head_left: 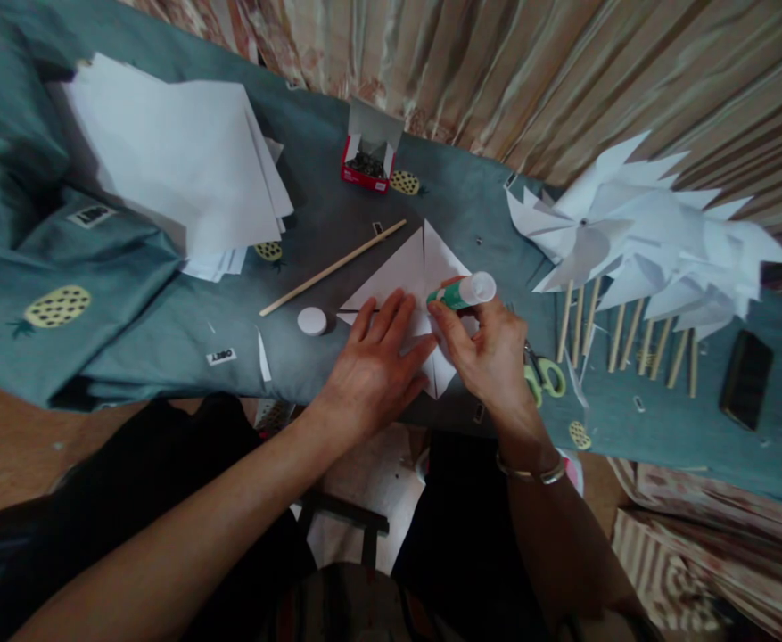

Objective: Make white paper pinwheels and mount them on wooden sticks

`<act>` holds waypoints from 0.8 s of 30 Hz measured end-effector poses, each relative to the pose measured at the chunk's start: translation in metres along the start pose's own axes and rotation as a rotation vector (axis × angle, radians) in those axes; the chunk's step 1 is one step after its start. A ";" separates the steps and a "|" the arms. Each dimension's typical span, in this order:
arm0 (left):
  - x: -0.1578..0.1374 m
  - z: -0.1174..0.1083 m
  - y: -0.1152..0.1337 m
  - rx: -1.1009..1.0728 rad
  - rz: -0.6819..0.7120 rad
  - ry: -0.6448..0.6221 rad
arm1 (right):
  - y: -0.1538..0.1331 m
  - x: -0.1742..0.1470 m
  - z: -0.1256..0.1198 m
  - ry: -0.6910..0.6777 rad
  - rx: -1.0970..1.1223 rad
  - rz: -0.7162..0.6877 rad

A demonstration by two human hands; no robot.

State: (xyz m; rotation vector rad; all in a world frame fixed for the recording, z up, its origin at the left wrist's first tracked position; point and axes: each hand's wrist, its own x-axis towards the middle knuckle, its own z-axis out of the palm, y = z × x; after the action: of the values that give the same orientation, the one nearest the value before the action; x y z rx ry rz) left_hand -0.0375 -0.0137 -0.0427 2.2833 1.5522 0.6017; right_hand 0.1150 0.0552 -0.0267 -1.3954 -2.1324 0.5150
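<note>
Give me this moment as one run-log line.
left hand: resting on slit paper | right hand: holding glue stick over paper | nearby: white cap, wooden stick, paper pinwheels

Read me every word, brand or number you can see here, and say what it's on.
"OBEY", apparently: two larger white labels printed on the teal cloth.
Smaller labels on the cloth: too small to read.
Red box: print too small to read.
Glue stick: markings too blurred to read.
</note>
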 end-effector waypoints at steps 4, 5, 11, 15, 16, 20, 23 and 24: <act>0.000 0.000 0.000 0.003 -0.004 -0.009 | -0.001 0.001 0.000 -0.017 0.014 -0.008; 0.000 0.000 0.000 0.002 -0.006 -0.007 | -0.001 0.001 0.000 -0.020 0.016 -0.008; 0.000 0.000 0.000 -0.002 -0.006 -0.004 | 0.001 0.003 0.000 -0.052 0.011 -0.022; 0.000 -0.001 0.001 0.003 -0.007 -0.017 | 0.000 0.004 -0.002 -0.072 0.023 -0.048; 0.000 -0.002 0.001 0.004 -0.006 -0.018 | -0.001 0.004 -0.002 -0.078 0.027 -0.054; 0.001 -0.001 0.001 0.012 -0.005 -0.014 | -0.004 0.003 -0.005 -0.103 0.023 -0.070; 0.000 0.001 0.000 0.015 -0.004 -0.010 | -0.004 0.002 -0.008 -0.117 0.007 -0.077; 0.000 0.001 0.000 0.015 -0.003 -0.010 | -0.004 0.002 -0.009 -0.121 0.004 -0.077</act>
State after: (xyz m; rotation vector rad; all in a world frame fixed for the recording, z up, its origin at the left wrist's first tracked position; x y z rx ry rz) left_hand -0.0369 -0.0138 -0.0437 2.2914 1.5604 0.5781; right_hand 0.1167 0.0553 -0.0172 -1.3041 -2.2700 0.5868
